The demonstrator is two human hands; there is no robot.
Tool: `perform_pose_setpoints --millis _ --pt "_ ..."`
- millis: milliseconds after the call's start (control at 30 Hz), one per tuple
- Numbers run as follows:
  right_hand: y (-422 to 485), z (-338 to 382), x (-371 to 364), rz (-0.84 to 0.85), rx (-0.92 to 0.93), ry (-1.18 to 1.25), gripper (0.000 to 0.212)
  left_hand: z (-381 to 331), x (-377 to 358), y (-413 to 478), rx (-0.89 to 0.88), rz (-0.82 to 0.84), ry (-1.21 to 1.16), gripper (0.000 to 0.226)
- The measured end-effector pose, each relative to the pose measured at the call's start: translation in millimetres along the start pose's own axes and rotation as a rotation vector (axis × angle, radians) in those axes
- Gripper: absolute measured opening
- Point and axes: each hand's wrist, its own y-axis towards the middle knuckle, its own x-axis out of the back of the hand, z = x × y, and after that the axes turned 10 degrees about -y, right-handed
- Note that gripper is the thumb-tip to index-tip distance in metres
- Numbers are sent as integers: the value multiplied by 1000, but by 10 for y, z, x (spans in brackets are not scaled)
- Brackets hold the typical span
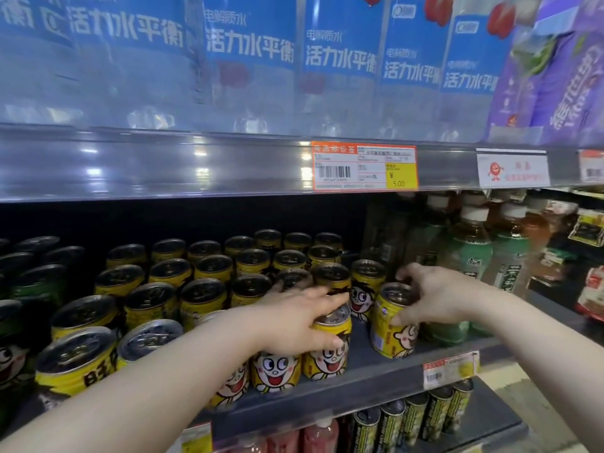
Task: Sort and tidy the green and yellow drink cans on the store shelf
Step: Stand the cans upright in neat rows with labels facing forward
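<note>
While the green cans (39,286) are standing packed together at the far left end of the shelf (376,376), the yellow cans (202,269) are filling its middle in rows running from the back to the front edge, cartoon faces showing on the nearest ones. The left hand (294,318) is reaching in over that block and gripping the front yellow can (327,358) at the block's right corner. Its fingers are curling over the lid and its thumb is pressing down the can's side. Just to the right, across a small gap of bare shelf, the right hand (434,295) is holding the lone yellow can (392,325) near the front edge, fingers hooking over the rim and thumb on the label. I cannot tell whether this can is sitting on the shelf or slightly lifted. Green-labelled tea bottles (470,256) are standing just beside it, toward the shelf's right end. An orange price tag (364,166) is hanging on the rail above.
</note>
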Motion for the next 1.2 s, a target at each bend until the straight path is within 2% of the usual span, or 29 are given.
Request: perform_pose_setpoints --millis 133,267,367,467,533,600,667,733,833,1067,1200 --pt "9 86 -88 4 184 142 68 8 -2 6 3 -5 5 70" --pt "42 79 -104 89 287 218 80 5 -5 -1 -1 -18 11 69" --pt "85 74 -41 100 274 180 68 -5 0 -6 -2 -21 4 69" --pt "166 71 117 217 250 175 56 -21 5 -18 2 -17 3 69" --pt "294 60 210 102 198 194 50 -23 11 -23 3 -15 -4 69" --pt "476 49 198 -24 141 102 56 -24 13 -27 3 -15 -13 69" --pt "617 79 85 52 149 20 76 -18 9 -25 5 -13 -20 69" --pt "704 104 -26 139 168 27 86 -11 6 -20 9 -8 -23 69" --pt "759 63 -30 136 158 70 86 -2 5 -10 5 -9 -20 69" --pt "824 16 113 221 207 -24 82 20 -11 1 4 -31 -27 69" --pt "872 84 131 223 246 -6 83 0 27 -35 -1 -179 -341 58"
